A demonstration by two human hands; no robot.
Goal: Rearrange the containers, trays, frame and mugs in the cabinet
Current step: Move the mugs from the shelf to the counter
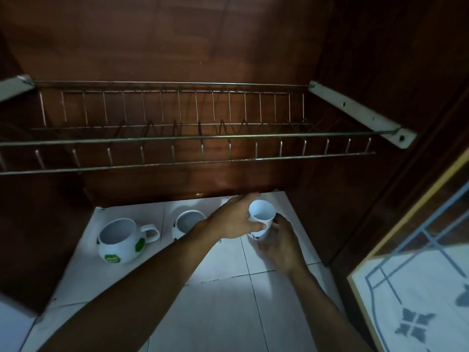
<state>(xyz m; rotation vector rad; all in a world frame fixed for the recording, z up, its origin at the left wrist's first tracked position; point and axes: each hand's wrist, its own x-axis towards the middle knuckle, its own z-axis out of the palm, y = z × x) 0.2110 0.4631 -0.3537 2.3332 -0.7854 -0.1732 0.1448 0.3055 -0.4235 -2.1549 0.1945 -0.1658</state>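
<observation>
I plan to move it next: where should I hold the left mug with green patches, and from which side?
Probably the handle, from its right: the mug stands upright, its round body is wide, and the handle points right, clear of the middle mug.

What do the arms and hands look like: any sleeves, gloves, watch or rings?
Left forearm and right forearm are bare to the frame's edge, no sleeves in view. The left hand and right hand wear no gloves; no watch or ring shows in the dim light.
</observation>
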